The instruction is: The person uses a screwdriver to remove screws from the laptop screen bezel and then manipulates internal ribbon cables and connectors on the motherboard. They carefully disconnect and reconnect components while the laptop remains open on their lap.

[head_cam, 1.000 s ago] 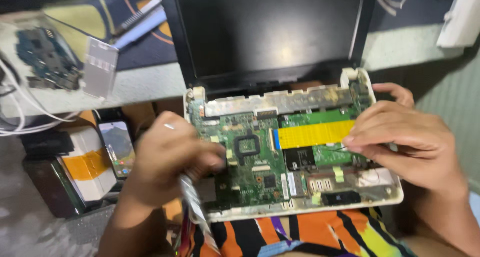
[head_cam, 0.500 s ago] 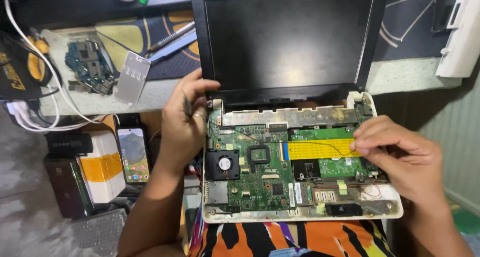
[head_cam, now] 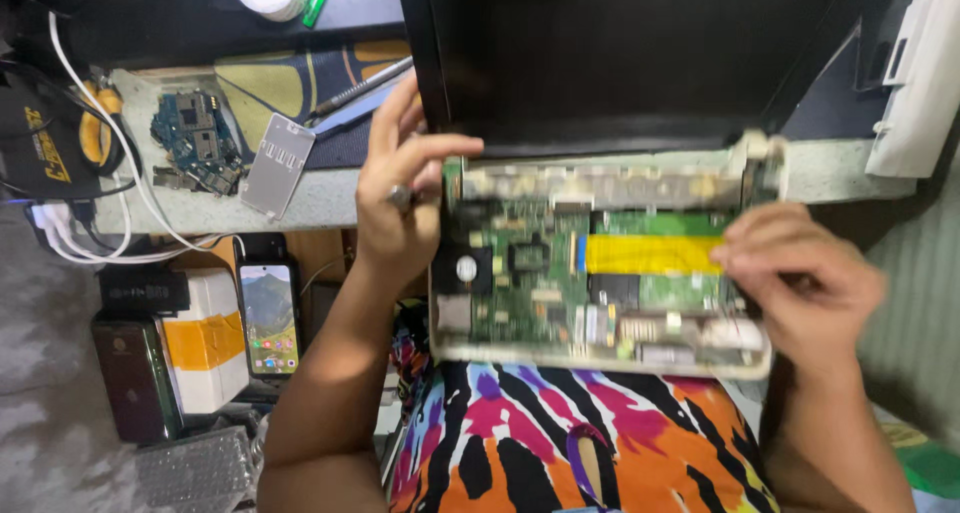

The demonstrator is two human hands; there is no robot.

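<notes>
An opened small laptop rests on my lap, its keyboard cover gone, so the green circuit board point(head_cam: 545, 283) with a yellow tape strip point(head_cam: 650, 254) lies bare. The dark screen point(head_cam: 620, 53) stands up behind it. My left hand point(head_cam: 400, 198) sits at the laptop's left rear corner, thumb and fingers pinched near the left hinge; what it pinches is too blurred to tell. My right hand point(head_cam: 800, 283) rests on the right side of the board, fingers curled at the end of the yellow strip.
A low ledge point(head_cam: 310, 198) behind holds a small blue circuit board point(head_cam: 195, 143), a grey metal plate point(head_cam: 275, 168), a screwdriver point(head_cam: 355, 88) and white cables point(head_cam: 100, 223). A lit phone point(head_cam: 268, 318) and boxes point(head_cam: 205, 343) stand on the floor at left.
My left hand rose from the board's left side to the left hinge corner. My right hand stayed on the right side of the board. The view shifted down and closer.
</notes>
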